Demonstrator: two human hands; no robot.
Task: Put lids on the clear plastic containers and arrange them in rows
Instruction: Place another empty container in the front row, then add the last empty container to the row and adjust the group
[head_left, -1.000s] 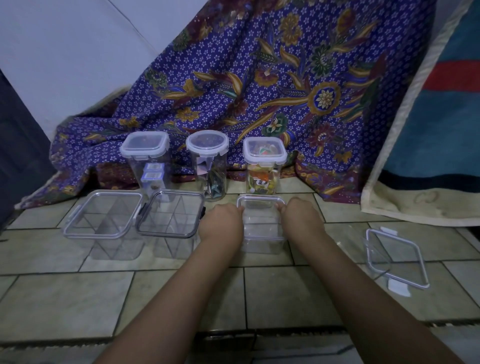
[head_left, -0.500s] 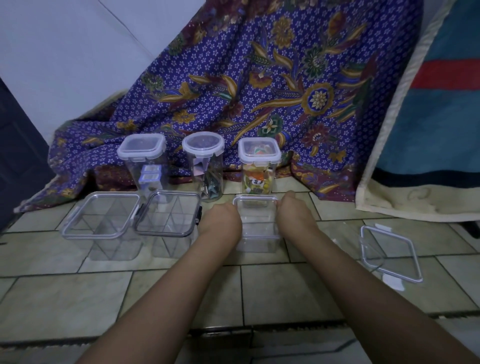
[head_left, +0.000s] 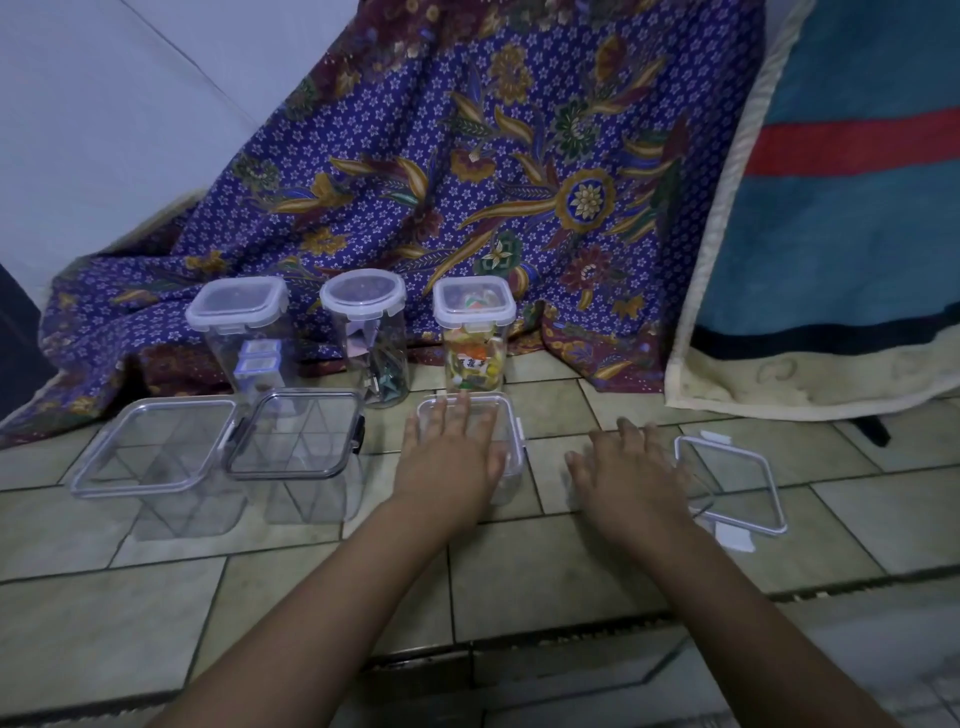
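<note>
Three tall lidded containers stand in a back row: a square one (head_left: 241, 332), a round one (head_left: 371, 338) and one with colourful contents (head_left: 474, 338). In front stand two wide divided containers (head_left: 156, 457) (head_left: 298, 441) with lids on. My left hand (head_left: 452, 452) lies flat, fingers spread, on the lid of a small clear container (head_left: 511, 447). My right hand (head_left: 631, 467) hovers open over the floor, its fingers just left of a loose clear lid (head_left: 737, 483) lying on the tiles.
A purple patterned cloth (head_left: 467, 182) hangs behind the containers. A blue and red towel (head_left: 857, 208) hangs at the right. The grey tiled floor (head_left: 545, 561) ends in a step edge near me.
Both hands have left the sides of the small container. My left hand now rests flat on its lid, and my right hand has moved right towards the loose lid.
</note>
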